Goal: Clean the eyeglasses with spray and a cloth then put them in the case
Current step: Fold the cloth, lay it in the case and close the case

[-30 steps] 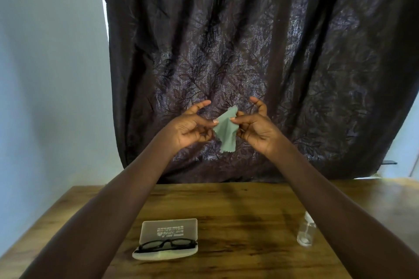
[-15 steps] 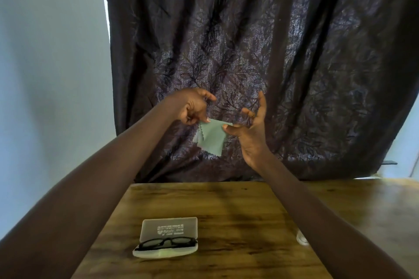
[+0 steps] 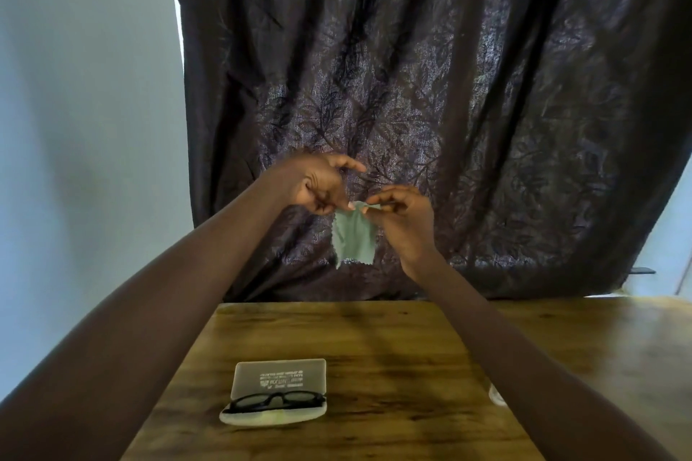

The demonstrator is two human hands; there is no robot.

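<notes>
The eyeglasses (image 3: 279, 400), black-framed and folded, lie across the base of the open case (image 3: 275, 420), whose lid is laid back flat on the wooden surface (image 3: 393, 348). Neither hand touches them. Well above and beyond them the pale green cloth (image 3: 354, 236) hangs in the air with its zigzag edge showing, held at its top between both hands. The left hand (image 3: 318, 183) pinches the upper edge from the left between thumb and a fingertip, with one finger held out straight above the pinch. The right hand (image 3: 400, 213) pinches the upper right corner between thumb and forefinger, its other fingers loosely curled. A sliver of something small and clear, probably the spray bottle (image 3: 496, 395), shows on the surface past the right forearm, which hides the rest of it. As for progress, the cloth looks as though it is being opened out or readied, so the wiping seems to lie ahead. Whether the lenses have been sprayed cannot be told from here. The case is unclosed, and although the glasses sit on it, storing them for good seems to be left to do. A dark patterned curtain (image 3: 412, 86) hangs behind the hands, with a pale wall (image 3: 86, 123) to its left.
</notes>
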